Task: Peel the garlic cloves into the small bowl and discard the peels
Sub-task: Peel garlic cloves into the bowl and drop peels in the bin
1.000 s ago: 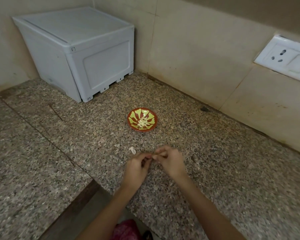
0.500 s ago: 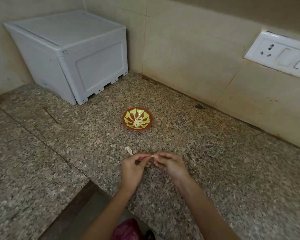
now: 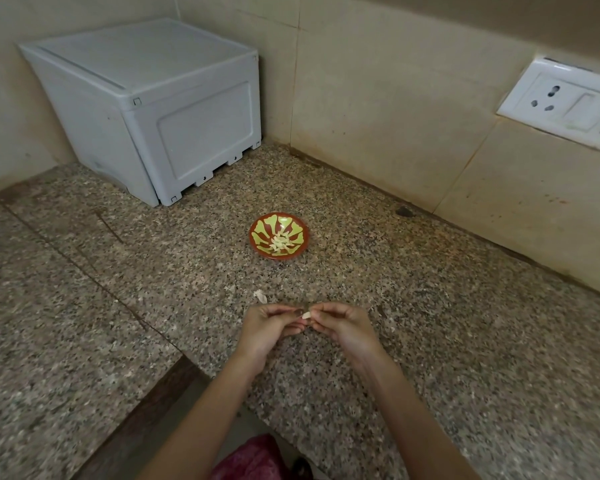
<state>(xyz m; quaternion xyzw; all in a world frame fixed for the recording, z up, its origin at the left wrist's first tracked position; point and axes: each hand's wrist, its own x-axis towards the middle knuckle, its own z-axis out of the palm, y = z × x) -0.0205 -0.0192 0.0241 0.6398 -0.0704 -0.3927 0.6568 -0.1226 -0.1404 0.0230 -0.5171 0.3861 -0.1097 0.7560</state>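
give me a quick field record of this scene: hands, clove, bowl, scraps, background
left hand: pinches the garlic clove
right hand: pinches the same clove, opposite end
small bowl: on the granite counter beyond the hands, holds peeled cloves
loose scrap: pale bit on the counter near the left hand, likely peel
background: grey box in the corner, wall socket at right

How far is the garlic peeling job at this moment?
Done: several peeled cloves lie in the small bowl. In hand: the left hand and the right hand pinch one garlic clove between them, above the counter. Left: probably finish this clove, drop it in the bowl, and discard the peel scrap lying on the counter near the left hand. No other unpeeled cloves are visible.
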